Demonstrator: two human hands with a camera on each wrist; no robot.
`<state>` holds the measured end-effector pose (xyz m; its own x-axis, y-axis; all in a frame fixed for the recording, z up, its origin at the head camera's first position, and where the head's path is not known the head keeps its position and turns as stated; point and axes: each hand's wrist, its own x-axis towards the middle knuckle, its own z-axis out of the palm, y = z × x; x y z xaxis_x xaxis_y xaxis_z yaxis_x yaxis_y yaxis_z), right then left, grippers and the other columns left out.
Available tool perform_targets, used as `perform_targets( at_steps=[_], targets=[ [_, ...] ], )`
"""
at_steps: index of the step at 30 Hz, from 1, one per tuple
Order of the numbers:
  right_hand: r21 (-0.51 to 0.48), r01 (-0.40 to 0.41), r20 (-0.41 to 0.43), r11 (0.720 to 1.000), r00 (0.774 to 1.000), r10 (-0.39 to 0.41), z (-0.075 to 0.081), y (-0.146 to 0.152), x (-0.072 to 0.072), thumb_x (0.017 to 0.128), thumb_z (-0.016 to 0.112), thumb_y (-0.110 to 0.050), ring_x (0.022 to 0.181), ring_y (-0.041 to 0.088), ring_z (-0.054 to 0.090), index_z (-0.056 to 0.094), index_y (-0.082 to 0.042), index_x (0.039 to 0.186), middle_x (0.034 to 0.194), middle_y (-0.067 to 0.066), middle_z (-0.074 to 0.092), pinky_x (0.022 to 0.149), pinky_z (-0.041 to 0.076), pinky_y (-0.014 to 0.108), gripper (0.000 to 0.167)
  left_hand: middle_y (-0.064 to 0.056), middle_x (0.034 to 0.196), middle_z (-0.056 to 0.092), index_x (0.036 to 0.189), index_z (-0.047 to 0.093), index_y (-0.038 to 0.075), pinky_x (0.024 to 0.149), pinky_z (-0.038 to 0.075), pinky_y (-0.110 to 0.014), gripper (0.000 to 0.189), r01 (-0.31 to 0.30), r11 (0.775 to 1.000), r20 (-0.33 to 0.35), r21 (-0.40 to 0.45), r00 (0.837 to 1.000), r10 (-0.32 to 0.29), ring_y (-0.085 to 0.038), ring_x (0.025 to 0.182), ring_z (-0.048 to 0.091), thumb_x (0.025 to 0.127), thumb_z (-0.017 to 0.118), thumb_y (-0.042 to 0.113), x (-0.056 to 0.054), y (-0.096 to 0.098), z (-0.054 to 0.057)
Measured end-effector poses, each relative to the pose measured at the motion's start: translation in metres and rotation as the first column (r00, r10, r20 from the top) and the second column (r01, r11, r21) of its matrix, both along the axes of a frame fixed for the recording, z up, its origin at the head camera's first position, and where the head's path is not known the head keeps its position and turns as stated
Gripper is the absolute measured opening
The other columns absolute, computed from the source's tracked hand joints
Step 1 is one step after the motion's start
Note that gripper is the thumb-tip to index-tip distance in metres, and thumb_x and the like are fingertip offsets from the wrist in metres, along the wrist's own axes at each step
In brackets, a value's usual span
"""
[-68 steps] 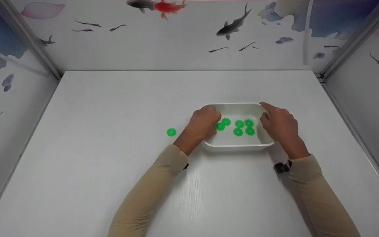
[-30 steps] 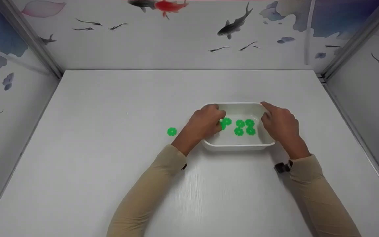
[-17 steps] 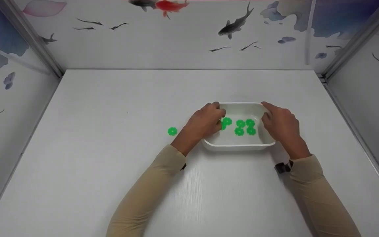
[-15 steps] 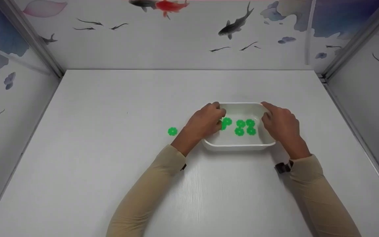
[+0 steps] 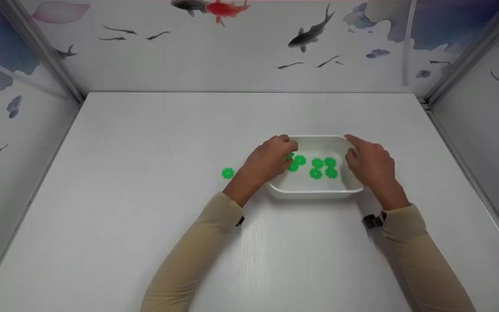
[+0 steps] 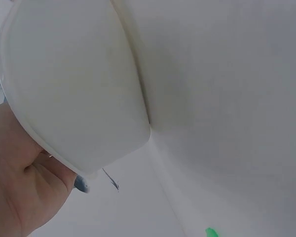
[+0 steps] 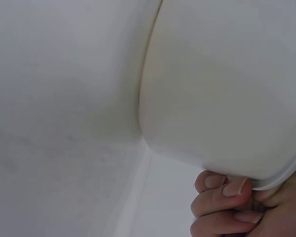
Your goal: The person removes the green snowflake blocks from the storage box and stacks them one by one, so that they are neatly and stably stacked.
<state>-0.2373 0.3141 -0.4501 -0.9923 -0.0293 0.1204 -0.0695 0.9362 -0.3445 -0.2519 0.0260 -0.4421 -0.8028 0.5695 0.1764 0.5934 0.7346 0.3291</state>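
Both hands are at a white plastic tray that stands on the table right of centre in the head view. Several green flower-shaped pieces lie on its floor. My left hand reaches over the left end, thumb and forefinger apart inside. A green piece shows partly in that gap; I cannot tell whether the hand holds it. In the left wrist view, its other fingers curl by the rim, tips hidden. My right hand grips the far right corner, with curled fingers under the rim in the right wrist view.
A single green flower-shaped piece lies on the white table, left of the tray and close to the left forearm. Printed panels enclose the table at the back and both sides, the back wall showing fish.
The left thumb and forefinger have spread inside the tray, and a green piece has come into sight in the gap between them. The tray and the right hand have stayed in place.
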Motion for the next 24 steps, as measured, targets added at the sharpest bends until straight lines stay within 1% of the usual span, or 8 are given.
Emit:
perform_targets(
  at_steps=[3, 7, 11, 15, 19, 24],
  targets=[
    [0.001, 0.003, -0.002, 1.000, 1.000, -0.003, 0.000, 0.000, 0.000, 0.107, 0.051, -0.017, 0.062, 0.025, 0.047, 0.059, -0.010, 0.155, 0.101, 0.025, 0.076, 0.048, 0.033, 0.034, 0.049, -0.006, 0.127, 0.074, 0.131, 0.074, 0.013, 0.103, 0.060, -0.030, 0.029, 0.008, 0.999, 0.010, 0.039, 1.000, -0.009, -0.019, 0.118, 0.072, 0.103, 0.077, 0.018, 0.000, -0.003, 0.001],
    [0.005, 0.009, 0.008, 1.000, 1.000, -0.009, 0.001, -0.001, 0.001, 0.107, 0.052, -0.018, 0.064, 0.025, 0.048, 0.058, -0.011, 0.156, 0.110, 0.026, 0.077, 0.049, 0.034, 0.034, 0.050, -0.007, 0.128, 0.075, 0.131, 0.075, 0.012, 0.105, 0.060, -0.031, 0.030, 0.016, 0.994, 0.042, 0.108, 0.999, -0.021, -0.020, 0.119, 0.072, 0.101, 0.079, 0.016, 0.002, -0.007, 0.003],
    [0.004, 0.011, 0.012, 1.000, 1.000, -0.011, 0.001, -0.001, 0.001, 0.108, 0.052, -0.018, 0.064, 0.025, 0.049, 0.058, -0.011, 0.157, 0.112, 0.027, 0.077, 0.049, 0.034, 0.034, 0.050, -0.006, 0.127, 0.075, 0.130, 0.076, 0.011, 0.106, 0.059, -0.030, 0.030, 0.014, 0.985, 0.054, 0.169, 0.998, -0.024, -0.020, 0.118, 0.072, 0.100, 0.080, 0.015, 0.005, -0.013, 0.005],
    [0.003, 0.014, 0.012, 1.000, 1.000, -0.014, 0.002, -0.001, 0.000, 0.108, 0.052, -0.018, 0.065, 0.026, 0.050, 0.058, -0.012, 0.157, 0.116, 0.027, 0.076, 0.050, 0.035, 0.035, 0.050, -0.006, 0.126, 0.076, 0.129, 0.076, 0.012, 0.105, 0.059, -0.029, 0.030, 0.008, 0.980, 0.048, 0.199, 0.999, -0.018, -0.019, 0.116, 0.072, 0.099, 0.080, 0.016, 0.008, -0.018, 0.007],
    [0.001, 0.015, 0.014, 1.000, 1.000, -0.015, 0.002, -0.001, 0.001, 0.108, 0.053, -0.019, 0.068, 0.028, 0.052, 0.058, -0.013, 0.157, 0.119, 0.027, 0.076, 0.051, 0.036, 0.035, 0.050, -0.007, 0.128, 0.075, 0.130, 0.075, 0.012, 0.107, 0.059, -0.031, 0.031, 0.010, 0.976, 0.055, 0.219, 0.998, -0.023, -0.020, 0.117, 0.071, 0.100, 0.080, 0.016, 0.011, -0.022, 0.008],
    [-0.001, 0.016, 0.017, 1.000, 1.000, -0.016, 0.002, -0.001, 0.001, 0.108, 0.052, -0.019, 0.067, 0.028, 0.051, 0.057, -0.014, 0.158, 0.114, 0.026, 0.077, 0.052, 0.035, 0.035, 0.050, -0.008, 0.127, 0.075, 0.129, 0.075, 0.011, 0.106, 0.059, -0.031, 0.030, 0.034, 0.968, 0.044, 0.250, 0.998, -0.047, -0.021, 0.119, 0.072, 0.099, 0.080, 0.013, 0.015, -0.030, 0.008]
  ],
)
